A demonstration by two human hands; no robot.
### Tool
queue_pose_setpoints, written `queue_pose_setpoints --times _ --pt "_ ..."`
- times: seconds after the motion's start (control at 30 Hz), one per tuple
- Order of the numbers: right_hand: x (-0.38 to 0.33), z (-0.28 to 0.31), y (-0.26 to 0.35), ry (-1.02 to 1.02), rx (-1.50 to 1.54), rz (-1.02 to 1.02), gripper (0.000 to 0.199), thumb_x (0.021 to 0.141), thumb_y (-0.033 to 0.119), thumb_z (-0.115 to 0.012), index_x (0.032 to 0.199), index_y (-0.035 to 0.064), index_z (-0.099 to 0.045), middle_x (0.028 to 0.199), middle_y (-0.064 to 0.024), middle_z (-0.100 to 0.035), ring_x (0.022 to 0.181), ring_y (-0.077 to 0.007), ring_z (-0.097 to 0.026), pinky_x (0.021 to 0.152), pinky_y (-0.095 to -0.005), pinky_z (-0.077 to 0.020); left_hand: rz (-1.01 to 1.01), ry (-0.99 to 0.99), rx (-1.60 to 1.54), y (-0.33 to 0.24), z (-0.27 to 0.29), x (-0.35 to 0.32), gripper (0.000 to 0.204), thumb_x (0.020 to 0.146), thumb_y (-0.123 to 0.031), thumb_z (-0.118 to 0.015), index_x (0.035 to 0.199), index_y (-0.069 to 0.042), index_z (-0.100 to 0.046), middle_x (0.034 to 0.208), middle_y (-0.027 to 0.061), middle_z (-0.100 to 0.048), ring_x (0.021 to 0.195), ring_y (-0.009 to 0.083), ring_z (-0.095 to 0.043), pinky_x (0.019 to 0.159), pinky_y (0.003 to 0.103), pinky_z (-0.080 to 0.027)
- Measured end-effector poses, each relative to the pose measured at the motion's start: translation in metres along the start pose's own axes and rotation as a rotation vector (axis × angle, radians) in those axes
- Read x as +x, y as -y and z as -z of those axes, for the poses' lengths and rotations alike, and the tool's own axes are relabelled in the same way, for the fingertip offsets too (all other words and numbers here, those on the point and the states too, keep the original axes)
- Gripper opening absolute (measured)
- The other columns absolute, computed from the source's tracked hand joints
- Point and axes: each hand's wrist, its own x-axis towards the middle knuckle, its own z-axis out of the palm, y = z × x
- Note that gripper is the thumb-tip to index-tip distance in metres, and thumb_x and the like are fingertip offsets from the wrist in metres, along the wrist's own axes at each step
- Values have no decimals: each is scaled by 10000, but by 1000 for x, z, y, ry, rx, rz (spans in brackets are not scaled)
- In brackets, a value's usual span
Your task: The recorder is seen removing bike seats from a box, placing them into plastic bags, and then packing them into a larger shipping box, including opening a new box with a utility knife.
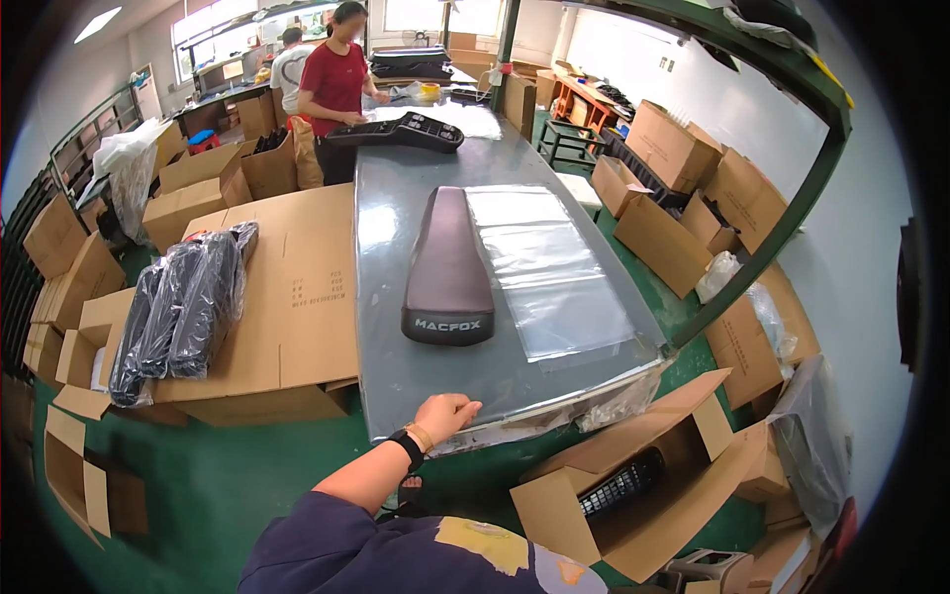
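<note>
My left hand (447,411) rests on the near edge of a long grey table (416,376), fingers curled; a dark band and a bracelet sit on the wrist. Whether it grips anything I cannot tell. Crumpled clear plastic (604,401) hangs over the table edge just right of the hand. Farther up the table lies a long dark padded seat (447,262), its blunt end toward me. A flat stack of clear plastic bags (559,272) lies beside it on the right. My right hand is out of the picture.
At the table's far end a person in a red shirt (334,84) handles another black seat (396,131). Flattened cardboard (297,287) on the left carries plastic-wrapped black seats (183,307). An open box (633,485) holds a black grid part. Boxes crowd the green floor; a green post (762,243) slants on the right.
</note>
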Motion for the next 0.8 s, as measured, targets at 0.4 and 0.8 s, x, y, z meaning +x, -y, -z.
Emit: queue_pose_setpoints --times 0.4,0.8 --pt "0 9 12 7 -177 131 278 791 189 -651 996 2 -653 846 -112 -674 765 -198 -648 701 -310 -517 -597 -622 1160 -64 83 62 731 661 -60 -656 1323 -210 -383 1337 120 -397 1250 319 -359 1056 514 -232" --pt "45 44 70 50 -380 337 267 806 199 -613 1014 38 -659 868 -122 -677 777 -195 -651 722 -312 -512 -452 -616 -750 21 172 0 638 659 59 -555 1269 -28 -390 1199 102 -506 1102 270 -505 939 383 -420"
